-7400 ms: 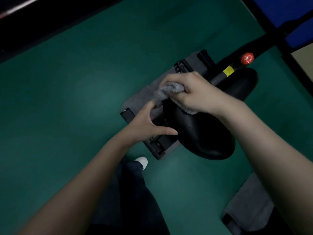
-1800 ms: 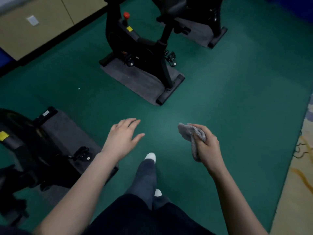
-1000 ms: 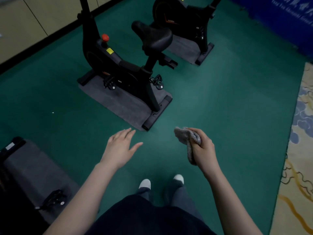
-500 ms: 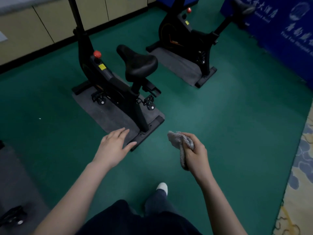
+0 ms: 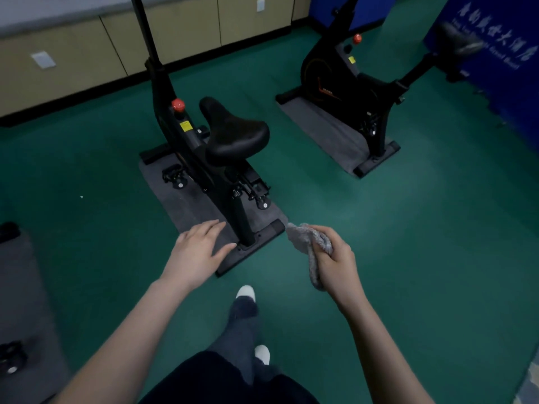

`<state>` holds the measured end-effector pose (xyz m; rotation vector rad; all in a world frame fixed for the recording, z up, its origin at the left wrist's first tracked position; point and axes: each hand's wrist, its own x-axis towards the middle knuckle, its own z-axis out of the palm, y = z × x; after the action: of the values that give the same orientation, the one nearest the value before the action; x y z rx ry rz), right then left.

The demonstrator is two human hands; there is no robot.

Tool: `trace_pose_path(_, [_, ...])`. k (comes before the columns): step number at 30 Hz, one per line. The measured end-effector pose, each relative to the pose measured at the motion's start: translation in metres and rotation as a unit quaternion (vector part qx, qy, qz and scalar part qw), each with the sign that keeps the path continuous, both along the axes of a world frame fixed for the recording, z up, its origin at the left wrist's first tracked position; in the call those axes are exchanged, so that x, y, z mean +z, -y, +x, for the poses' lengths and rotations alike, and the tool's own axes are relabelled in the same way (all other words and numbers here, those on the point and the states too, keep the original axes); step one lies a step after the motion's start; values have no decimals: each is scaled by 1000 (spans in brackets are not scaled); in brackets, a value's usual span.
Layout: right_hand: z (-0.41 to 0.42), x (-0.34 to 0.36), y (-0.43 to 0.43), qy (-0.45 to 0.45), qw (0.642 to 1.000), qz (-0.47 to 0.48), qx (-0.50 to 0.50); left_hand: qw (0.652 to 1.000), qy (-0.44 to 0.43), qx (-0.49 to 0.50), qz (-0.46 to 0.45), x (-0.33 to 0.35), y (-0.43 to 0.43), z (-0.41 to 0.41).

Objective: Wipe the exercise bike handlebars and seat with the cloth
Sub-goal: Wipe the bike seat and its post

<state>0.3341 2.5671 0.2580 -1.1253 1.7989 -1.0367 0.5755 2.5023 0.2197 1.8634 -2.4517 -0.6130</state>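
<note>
A black exercise bike (image 5: 204,158) stands on a grey mat straight ahead, its black seat (image 5: 233,132) facing me. Its handlebars are out of view above the frame; only the upright post (image 5: 151,53) shows. My right hand (image 5: 335,263) grips a bunched grey cloth (image 5: 309,246) in the air, just right of the bike's rear foot. My left hand (image 5: 198,252) is held flat with fingers straight, hovering in front of the rear foot and holding nothing.
A second black bike (image 5: 364,91) on a grey mat (image 5: 326,132) stands to the right, near a blue banner (image 5: 495,53). Beige cabinets (image 5: 87,53) line the far wall. Another mat and pedal (image 5: 14,316) lie at the left edge. Green floor (image 5: 423,258) all around.
I left the first bike's seat, turned and walked across the floor. The bike ahead has come closer over the last second. Both hands keep their pose, cloth still in the right.
</note>
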Motion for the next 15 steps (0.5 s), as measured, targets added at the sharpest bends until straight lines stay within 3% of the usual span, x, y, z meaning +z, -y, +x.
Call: trace_pose_path(15, [-25, -8, 189, 23, 995, 17, 93, 991, -24, 133, 8, -12, 147, -18])
